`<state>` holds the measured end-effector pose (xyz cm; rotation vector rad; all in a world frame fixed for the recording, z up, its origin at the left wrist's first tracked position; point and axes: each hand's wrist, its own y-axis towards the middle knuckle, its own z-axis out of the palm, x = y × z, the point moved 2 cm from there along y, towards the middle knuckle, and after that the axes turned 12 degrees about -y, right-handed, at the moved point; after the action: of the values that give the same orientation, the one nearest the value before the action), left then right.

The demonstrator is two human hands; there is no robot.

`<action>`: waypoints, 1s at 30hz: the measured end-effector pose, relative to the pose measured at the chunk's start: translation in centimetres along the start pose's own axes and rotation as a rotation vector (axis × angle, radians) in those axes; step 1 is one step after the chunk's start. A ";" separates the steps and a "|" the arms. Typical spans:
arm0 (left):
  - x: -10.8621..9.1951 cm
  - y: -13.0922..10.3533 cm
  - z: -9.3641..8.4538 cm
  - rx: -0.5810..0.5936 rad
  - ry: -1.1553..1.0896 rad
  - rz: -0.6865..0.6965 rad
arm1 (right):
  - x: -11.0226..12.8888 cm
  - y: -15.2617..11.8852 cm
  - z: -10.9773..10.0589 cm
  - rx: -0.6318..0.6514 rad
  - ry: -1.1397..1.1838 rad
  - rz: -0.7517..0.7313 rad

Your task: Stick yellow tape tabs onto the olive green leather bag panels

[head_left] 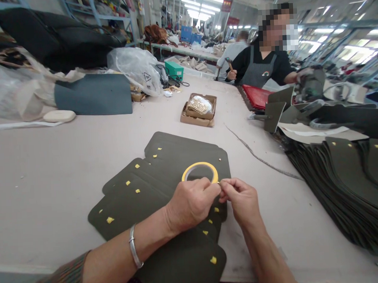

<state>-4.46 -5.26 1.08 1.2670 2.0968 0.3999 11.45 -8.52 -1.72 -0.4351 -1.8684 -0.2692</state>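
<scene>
My left hand (193, 202) grips a roll of yellow tape (198, 164) above a dark olive panel (166, 188). Right beside it, my right hand (241, 199) is closed in a pinch at the tape's edge; a tiny yellow bit shows between the two hands. The fingertips largely hide what is pinched. Rounded flaps make up the panel, which lies flat on the table. Small yellow tape pieces (110, 220) are stuck at several spots on it, and a small metal stud (220, 159) shows near its upper right corner.
A carton of gold-coloured studs (200, 105) stands further back on the table (52, 176). To the right lies a stack of dark olive pieces (335, 193). Clear plastic bags (135, 68) and a blue-grey sheet (93, 95) are at left. Across the table, a co-worker (260, 63) holds a hammer.
</scene>
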 end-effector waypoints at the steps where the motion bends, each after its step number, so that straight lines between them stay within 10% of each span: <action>1: 0.0 -0.1 0.2 0.009 0.007 -0.010 | -0.5 0.5 -0.3 -0.003 0.006 0.035; 9: 1.4 -0.8 2.4 0.302 0.152 -0.126 | -2.0 1.6 -1.4 0.119 -0.354 -0.046; 20: 1.2 -1.2 2.5 0.309 0.116 -0.163 | -0.9 2.0 0.2 0.016 -0.898 -0.350; 30: 1.1 -1.3 2.4 0.321 0.103 -0.210 | -1.6 0.1 -1.1 -0.047 -0.837 -0.432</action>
<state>-4.08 -5.10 -1.88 1.2026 2.4255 0.0361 12.93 -9.16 -2.85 -0.1675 -2.7840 -0.4676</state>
